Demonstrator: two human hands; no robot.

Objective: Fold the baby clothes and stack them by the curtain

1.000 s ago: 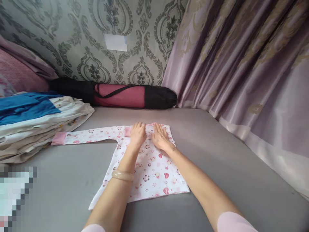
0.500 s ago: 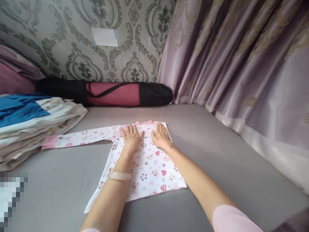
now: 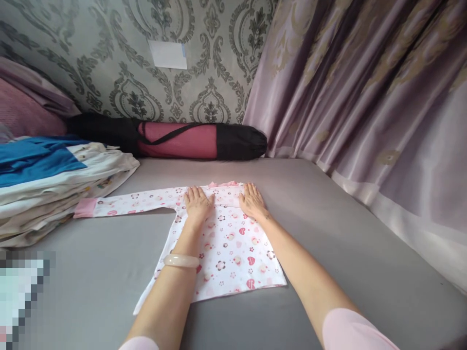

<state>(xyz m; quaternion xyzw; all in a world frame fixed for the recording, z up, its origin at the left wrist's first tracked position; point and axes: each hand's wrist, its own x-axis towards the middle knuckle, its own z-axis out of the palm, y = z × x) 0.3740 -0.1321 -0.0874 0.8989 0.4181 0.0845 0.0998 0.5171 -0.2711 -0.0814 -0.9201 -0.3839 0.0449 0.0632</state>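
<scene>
Shirt [image 3: 228,248] is matt printed cloth; grey sheet [image 3: 328,218] is smooth, matt fabric. Curtain [image 3: 310,97] looks satiny w/ sheen. Bangle [image 3: 181,261] is glossy, mat'l unclear.

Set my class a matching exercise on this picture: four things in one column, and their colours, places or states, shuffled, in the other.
Things
1. Printed shirt
2. Bangle
3. Long bag
4. Curtain

Colours, places, states
A. Black and dark pink, lying at the foot of the patterned wall
B. Around the left forearm
C. Purplish, hanging at the right side of the picture
D. Spread flat beneath the left hand and right hand, one sleeve stretched out sideways

Right pairs: 1-D, 2-B, 3-A, 4-C
</scene>
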